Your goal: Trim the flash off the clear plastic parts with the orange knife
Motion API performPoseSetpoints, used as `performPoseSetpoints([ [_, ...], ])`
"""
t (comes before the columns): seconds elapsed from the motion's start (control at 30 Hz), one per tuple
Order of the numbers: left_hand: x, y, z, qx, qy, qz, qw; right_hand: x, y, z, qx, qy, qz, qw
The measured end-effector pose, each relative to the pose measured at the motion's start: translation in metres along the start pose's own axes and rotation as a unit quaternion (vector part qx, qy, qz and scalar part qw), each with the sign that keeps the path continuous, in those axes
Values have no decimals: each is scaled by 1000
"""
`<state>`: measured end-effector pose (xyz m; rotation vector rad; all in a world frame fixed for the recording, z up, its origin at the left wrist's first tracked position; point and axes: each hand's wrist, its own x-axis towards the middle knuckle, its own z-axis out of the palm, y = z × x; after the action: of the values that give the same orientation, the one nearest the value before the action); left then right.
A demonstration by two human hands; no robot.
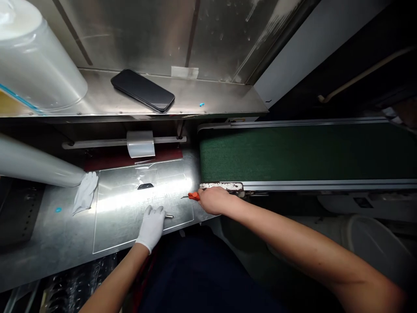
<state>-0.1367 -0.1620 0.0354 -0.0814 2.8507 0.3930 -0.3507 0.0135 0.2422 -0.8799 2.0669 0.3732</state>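
Gloved left hand (151,226) lies flat and spread on the clear plastic sheet (130,208) on the worktop (48,234), bare right hand (213,200) at the sheet's right edge curled around an orange-handled tool (193,196); sheet looks thin, slick, scratchable, so I'd grab its edges.

I see a black phone (142,90) lying flat on the steel shelf (211,98). A large film roll (34,61) stands at the shelf's left end. A green conveyor belt (302,152) runs to the right. A spare white glove (85,191) lies crumpled on the bench (48,234).
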Motion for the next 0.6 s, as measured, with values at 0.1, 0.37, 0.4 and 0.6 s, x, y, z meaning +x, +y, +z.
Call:
performPoseSetpoints([
  [0.1,-2,5,5,-4,16,-9,1000,7,-8,0,-35,-19,-2,999],
  [0.37,0,3,12,-16,38,-6,999,3,4,14,-52,-71,46,995],
  [0.4,0,2,12,-21,37,-5,999,1,8,17,-50,-73,48,995],
  [0.6,-2,-14,1,-43,45,-32,998,-9,12,25,-32,-84,53,995],
])
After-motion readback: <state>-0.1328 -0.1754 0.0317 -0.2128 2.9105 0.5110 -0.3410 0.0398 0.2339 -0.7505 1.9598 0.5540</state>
